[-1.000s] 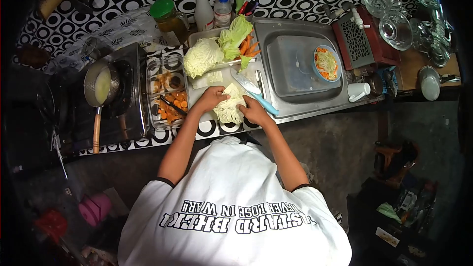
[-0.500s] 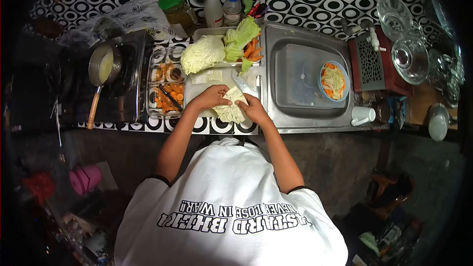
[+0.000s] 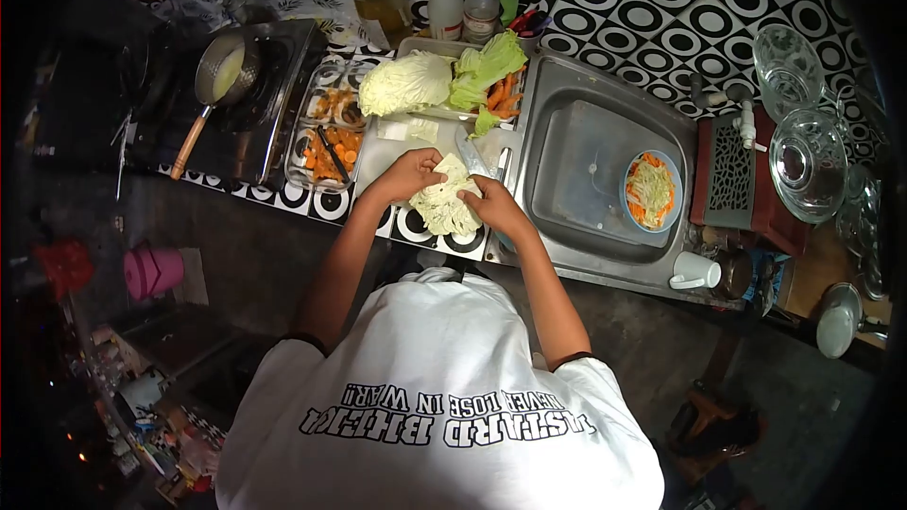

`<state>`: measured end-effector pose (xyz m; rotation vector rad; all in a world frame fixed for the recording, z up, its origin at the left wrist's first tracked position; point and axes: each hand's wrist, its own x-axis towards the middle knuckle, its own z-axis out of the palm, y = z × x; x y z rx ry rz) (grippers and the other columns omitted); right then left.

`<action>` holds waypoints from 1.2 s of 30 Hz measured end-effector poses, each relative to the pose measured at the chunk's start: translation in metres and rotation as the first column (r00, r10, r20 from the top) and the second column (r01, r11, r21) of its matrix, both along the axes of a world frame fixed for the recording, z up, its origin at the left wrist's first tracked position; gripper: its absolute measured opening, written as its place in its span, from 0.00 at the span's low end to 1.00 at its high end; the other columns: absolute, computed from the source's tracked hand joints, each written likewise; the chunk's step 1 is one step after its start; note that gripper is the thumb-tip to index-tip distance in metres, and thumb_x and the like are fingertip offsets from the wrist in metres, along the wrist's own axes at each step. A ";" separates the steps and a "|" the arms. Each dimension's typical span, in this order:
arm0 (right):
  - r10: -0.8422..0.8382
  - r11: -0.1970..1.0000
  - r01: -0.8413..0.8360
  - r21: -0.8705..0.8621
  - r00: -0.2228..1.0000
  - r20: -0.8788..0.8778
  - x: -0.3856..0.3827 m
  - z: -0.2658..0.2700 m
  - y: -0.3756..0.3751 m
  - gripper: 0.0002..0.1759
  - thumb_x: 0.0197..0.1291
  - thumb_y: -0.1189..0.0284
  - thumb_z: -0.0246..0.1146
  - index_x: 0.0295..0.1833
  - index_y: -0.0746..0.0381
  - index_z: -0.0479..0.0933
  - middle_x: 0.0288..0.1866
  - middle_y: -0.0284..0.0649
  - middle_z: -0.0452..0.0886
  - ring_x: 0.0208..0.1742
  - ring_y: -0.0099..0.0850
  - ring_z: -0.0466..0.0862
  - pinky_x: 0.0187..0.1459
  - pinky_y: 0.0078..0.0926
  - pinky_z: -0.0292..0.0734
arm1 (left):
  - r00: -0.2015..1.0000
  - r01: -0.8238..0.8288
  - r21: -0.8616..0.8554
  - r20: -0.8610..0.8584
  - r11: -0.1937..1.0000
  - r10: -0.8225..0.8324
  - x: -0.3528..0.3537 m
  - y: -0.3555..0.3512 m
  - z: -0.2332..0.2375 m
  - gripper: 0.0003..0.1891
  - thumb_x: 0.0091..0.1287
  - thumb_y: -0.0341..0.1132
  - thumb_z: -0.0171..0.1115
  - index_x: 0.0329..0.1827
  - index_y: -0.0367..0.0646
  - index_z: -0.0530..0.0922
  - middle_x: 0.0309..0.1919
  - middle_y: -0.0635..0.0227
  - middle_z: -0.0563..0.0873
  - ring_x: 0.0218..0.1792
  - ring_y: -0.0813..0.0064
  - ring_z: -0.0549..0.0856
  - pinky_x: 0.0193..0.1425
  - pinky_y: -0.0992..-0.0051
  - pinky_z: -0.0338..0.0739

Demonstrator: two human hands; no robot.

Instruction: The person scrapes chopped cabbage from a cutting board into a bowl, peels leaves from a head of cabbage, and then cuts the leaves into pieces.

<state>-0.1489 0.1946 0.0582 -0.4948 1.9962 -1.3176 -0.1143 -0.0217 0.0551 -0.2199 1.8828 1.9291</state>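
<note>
A crinkled, pale cabbage leaf is held between my two hands at the front edge of the counter. My left hand grips its upper left side, thumb on top. On the right side, my right hand pinches it. Just beyond the leaf, a knife lies on the white cutting board. A flat piece of cabbage rests on the board too. Behind it, a cabbage head and a green leafy piece sit over a container with carrots.
To the left are a saucepan on the stove and a glass dish of cut carrots with a dark-handled utensil. On the right, a blue bowl of shredded vegetables stands in the sink. A white mug is near the sink's corner.
The view has tilted, so the counter now slopes down to the right. The cabbage leaf appears turned and spread wider between my hands, which both still hold it.
</note>
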 end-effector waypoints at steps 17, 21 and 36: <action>-0.122 0.992 0.127 -0.004 0.959 0.254 0.012 -0.020 -0.024 0.14 0.67 0.66 0.62 0.48 0.68 0.79 0.36 0.35 0.82 0.37 0.22 0.77 0.40 0.23 0.73 | 0.988 -0.124 0.156 0.108 0.980 0.108 0.028 -0.016 -0.034 0.15 0.62 0.21 0.67 0.49 0.38 0.74 0.39 0.70 0.82 0.43 0.82 0.81 0.51 0.81 0.76; -0.121 0.993 0.114 0.043 0.961 0.249 0.033 -0.010 -0.037 0.12 0.67 0.68 0.61 0.40 0.69 0.74 0.33 0.38 0.80 0.31 0.25 0.78 0.34 0.25 0.73 | 0.995 0.053 -0.325 -0.058 0.944 -0.076 0.006 -0.037 -0.037 0.17 0.57 0.24 0.68 0.49 0.40 0.75 0.38 0.66 0.82 0.44 0.75 0.81 0.50 0.75 0.76; 0.072 0.942 0.118 0.315 0.844 -0.532 -0.006 0.004 -0.038 0.20 0.57 0.74 0.64 0.55 0.67 0.72 0.48 0.56 0.80 0.49 0.51 0.81 0.50 0.41 0.77 | 0.876 -0.247 -0.768 -0.438 0.590 -0.203 0.042 -0.003 -0.018 0.20 0.55 0.28 0.67 0.53 0.43 0.77 0.51 0.59 0.75 0.58 0.57 0.73 0.62 0.59 0.65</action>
